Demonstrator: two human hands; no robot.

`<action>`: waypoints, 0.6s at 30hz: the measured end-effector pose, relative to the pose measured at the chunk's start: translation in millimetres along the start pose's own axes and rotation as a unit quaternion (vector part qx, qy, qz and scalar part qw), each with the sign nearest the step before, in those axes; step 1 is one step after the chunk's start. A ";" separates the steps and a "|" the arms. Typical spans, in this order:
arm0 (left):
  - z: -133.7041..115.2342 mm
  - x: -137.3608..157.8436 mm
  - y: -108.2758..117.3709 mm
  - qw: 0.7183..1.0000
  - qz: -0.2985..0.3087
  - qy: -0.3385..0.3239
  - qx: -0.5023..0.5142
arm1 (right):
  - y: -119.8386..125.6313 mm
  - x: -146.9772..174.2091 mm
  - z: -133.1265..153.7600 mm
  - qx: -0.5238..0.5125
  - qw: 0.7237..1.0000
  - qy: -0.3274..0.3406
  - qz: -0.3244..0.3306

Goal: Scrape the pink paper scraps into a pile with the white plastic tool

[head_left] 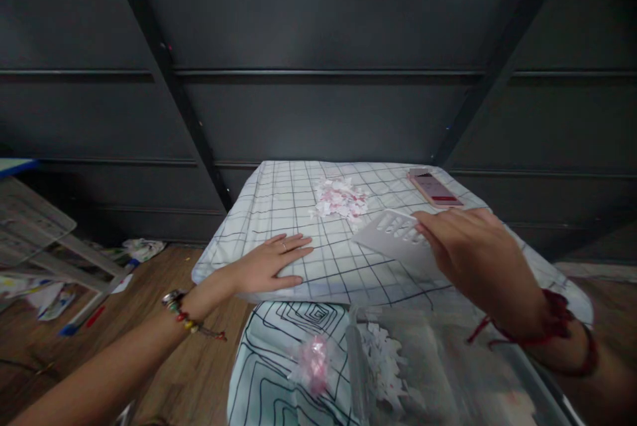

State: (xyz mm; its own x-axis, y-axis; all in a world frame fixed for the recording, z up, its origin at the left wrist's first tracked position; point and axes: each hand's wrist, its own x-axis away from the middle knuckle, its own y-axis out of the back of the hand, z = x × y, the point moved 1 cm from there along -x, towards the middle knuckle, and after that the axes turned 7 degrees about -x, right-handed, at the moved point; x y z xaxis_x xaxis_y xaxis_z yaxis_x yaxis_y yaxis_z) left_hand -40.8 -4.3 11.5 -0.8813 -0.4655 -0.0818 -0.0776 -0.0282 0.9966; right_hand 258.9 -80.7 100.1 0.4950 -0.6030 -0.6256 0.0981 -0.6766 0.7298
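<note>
My left hand lies flat on the white checked cloth, fingers spread, with nothing in it. In my right hand is a flat white slotted plastic piece, held tilted above the front right part of the cloth; my fingers wrap its right end, which is hidden. Beyond both hands sits a loose heap of white and pink paper scraps. A pink-edged phone rests at the back right of the cloth, past my right hand.
Below my right arm stands a clear plastic bin with white paper scraps at its left. A clear bag with something pink lies on a patterned blue-green cloth. A dark panelled wall rises behind; a shelf unit stands left.
</note>
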 end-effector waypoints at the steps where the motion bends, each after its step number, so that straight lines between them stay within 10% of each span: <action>1: 0.0 -0.9 1.7 1.000 0.001 -0.004 -0.002 | -5.8 -0.7 -9.9 0.016 1.000 0.004 -0.015; 10: 3.1 -36.8 32.4 0.999 0.018 -0.038 0.007 | -43.3 1.0 -40.9 -0.008 0.998 -0.002 0.054; 18: 18.1 -67.9 9.3 0.998 -0.054 -0.041 0.004 | -39.6 8.0 -52.6 -0.016 0.993 -0.041 0.105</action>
State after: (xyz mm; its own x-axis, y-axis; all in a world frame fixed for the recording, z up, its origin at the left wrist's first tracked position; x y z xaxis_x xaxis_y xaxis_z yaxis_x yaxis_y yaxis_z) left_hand 9.8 43.1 26.2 -0.9026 -0.3863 -0.1899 -0.1778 -0.0673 0.9818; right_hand 304.3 -36.5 80.7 0.4351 -0.7627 -0.4784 0.0291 -0.5192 0.8542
